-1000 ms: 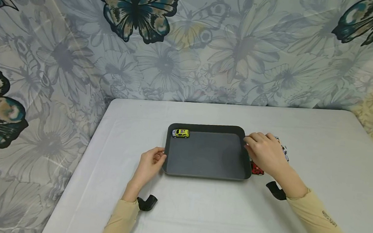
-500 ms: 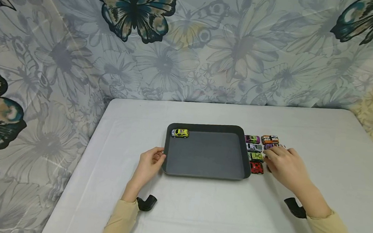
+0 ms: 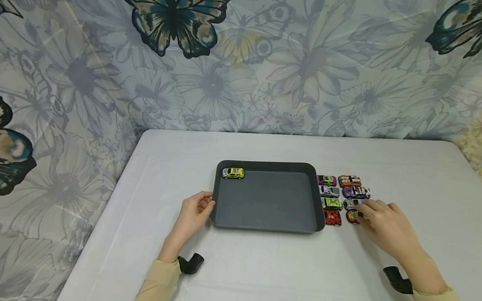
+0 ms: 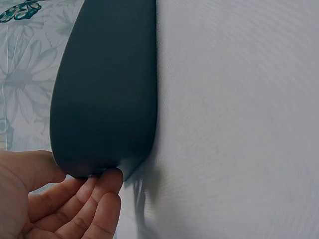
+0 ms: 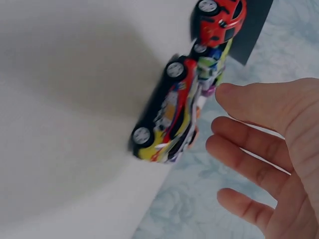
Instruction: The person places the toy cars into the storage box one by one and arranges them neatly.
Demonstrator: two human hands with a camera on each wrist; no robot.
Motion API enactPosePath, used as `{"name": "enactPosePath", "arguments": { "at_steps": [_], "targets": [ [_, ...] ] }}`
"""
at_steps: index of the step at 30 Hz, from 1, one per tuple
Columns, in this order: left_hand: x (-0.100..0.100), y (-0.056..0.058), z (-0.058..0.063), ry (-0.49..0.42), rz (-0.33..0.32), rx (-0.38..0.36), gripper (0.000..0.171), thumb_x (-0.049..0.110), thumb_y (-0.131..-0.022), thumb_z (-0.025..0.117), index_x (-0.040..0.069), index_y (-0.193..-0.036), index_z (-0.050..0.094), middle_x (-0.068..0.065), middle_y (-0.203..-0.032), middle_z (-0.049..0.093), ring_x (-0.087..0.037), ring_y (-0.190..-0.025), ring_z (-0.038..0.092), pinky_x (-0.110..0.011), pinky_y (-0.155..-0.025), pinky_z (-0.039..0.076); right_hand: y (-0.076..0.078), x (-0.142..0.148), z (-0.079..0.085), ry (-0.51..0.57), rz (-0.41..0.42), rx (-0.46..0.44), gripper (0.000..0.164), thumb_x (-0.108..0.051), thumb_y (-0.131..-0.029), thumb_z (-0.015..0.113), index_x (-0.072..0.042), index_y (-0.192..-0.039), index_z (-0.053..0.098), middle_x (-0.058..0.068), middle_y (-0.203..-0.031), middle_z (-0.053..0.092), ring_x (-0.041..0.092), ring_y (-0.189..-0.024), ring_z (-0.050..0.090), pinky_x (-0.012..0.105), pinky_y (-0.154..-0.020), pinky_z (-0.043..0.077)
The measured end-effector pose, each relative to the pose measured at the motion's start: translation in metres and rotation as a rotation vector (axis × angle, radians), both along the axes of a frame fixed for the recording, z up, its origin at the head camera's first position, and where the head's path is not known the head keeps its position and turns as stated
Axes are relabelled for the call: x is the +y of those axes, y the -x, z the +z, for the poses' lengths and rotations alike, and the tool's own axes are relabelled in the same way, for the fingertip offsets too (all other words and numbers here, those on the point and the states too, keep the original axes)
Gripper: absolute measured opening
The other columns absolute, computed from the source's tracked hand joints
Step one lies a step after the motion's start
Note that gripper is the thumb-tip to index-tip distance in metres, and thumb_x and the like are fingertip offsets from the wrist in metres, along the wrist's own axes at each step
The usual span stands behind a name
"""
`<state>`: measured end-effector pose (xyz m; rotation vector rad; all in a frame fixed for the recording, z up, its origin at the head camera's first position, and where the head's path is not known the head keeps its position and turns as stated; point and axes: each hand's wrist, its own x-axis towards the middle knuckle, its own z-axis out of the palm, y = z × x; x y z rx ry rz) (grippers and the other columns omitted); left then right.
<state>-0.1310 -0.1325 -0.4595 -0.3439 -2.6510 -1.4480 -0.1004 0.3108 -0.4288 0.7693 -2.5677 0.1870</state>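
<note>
My left hand pinches the left rim of a dark grey rectangular tray; in the left wrist view the thumb lies at the rim and the fingers curl beneath it. A yellow toy car sits in the tray's far left corner. To the right of the tray, my right hand hovers over the near end of the toy cars, its thumb and fingers apart. Closest to it is a red and yellow toy car, partly covered by the fingertips in the head view.
Two columns of toy cars stand against the tray's right side, among them a red one, a lime green one, an orange one and a purple one. A white cloth covers the table. A patterned fabric backdrop hangs behind.
My right hand has moved from the tray's right rim rightward and toward me, past the toy cars, uncovering most of them. The left hand and tray have stayed in place.
</note>
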Motion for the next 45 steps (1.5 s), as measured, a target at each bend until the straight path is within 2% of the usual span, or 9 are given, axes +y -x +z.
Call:
{"name": "enactPosePath", "arguments": {
  "at_steps": [8,15,21,37,45],
  "targets": [
    [-0.001,0.0,-0.002,-0.008,0.02,-0.022,0.021,0.002,-0.087,0.061,-0.007,-0.106,0.063,-0.008,-0.083,0.062,-0.012,-0.069,0.058,-0.023,-0.061,0.051,-0.001,0.009,-0.002,-0.017,-0.027,-0.036,0.035,-0.004,-0.056,0.08,0.001,-0.088,0.066,0.017,-0.087,0.064,0.034,-0.079,0.059,0.046,-0.057,0.042],
    [-0.001,0.0,-0.003,-0.014,0.017,-0.008,0.021,0.001,-0.087,0.061,-0.007,-0.106,0.063,-0.008,-0.082,0.062,-0.012,-0.068,0.058,-0.023,-0.06,0.051,-0.001,0.013,-0.004,-0.03,-0.047,-0.065,0.033,-0.003,-0.058,0.08,0.001,-0.088,0.066,0.016,-0.086,0.062,0.034,-0.078,0.059,0.046,-0.056,0.042],
    [0.0,0.0,-0.003,-0.01,0.008,0.002,0.021,0.0,-0.087,0.061,-0.009,-0.106,0.063,-0.009,-0.083,0.062,-0.012,-0.068,0.058,-0.022,-0.06,0.051,-0.001,0.016,-0.009,-0.029,-0.041,-0.062,0.035,-0.001,-0.056,0.08,0.003,-0.088,0.065,0.017,-0.086,0.061,0.035,-0.078,0.058,0.047,-0.054,0.042],
    [-0.001,0.0,-0.003,-0.008,0.0,0.0,0.021,0.001,-0.087,0.061,-0.009,-0.106,0.062,-0.01,-0.084,0.062,-0.014,-0.069,0.058,-0.023,-0.061,0.051,0.0,0.019,-0.015,0.008,-0.043,-0.092,0.034,0.002,-0.058,0.08,0.003,-0.088,0.065,0.017,-0.086,0.061,0.034,-0.077,0.059,0.047,-0.054,0.043],
    [0.0,0.0,-0.002,0.006,0.013,-0.008,0.022,0.001,-0.087,0.061,-0.008,-0.107,0.062,-0.009,-0.084,0.062,-0.012,-0.069,0.058,-0.023,-0.061,0.051,0.001,0.021,-0.017,0.005,-0.027,-0.065,0.035,0.001,-0.056,0.079,0.001,-0.087,0.064,0.015,-0.086,0.061,0.033,-0.077,0.058,0.046,-0.054,0.041]
  ]
}}
